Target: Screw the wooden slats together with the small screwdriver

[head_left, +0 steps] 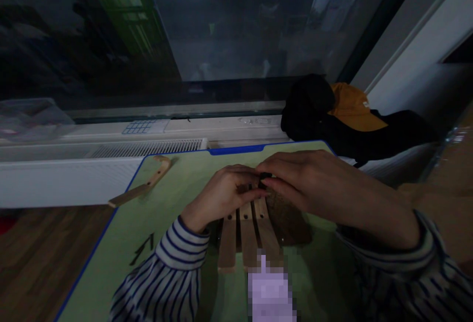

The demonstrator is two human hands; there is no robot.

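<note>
Three pale wooden slats point(250, 243) with dark holes or fasteners lie side by side in front of me, over a brown block or board point(291, 221). My right hand point(314, 179) pinches a small black piece point(264, 180) between thumb and fingers above the slats' far ends. From the other side, my left hand point(225, 191) closes its fingertips beside that piece, near the slats. What the left fingers grip is hidden, and the black piece is too small and dark to name.
A bent wooden slat point(150, 181) overhangs the left edge of the green table point(177, 174). Thin dark pieces point(143, 249) lie near my left sleeve. Behind are a radiator point(148, 150), a window and an orange cap point(356, 107) on dark cloth. A blurred lilac patch covers the bottom middle.
</note>
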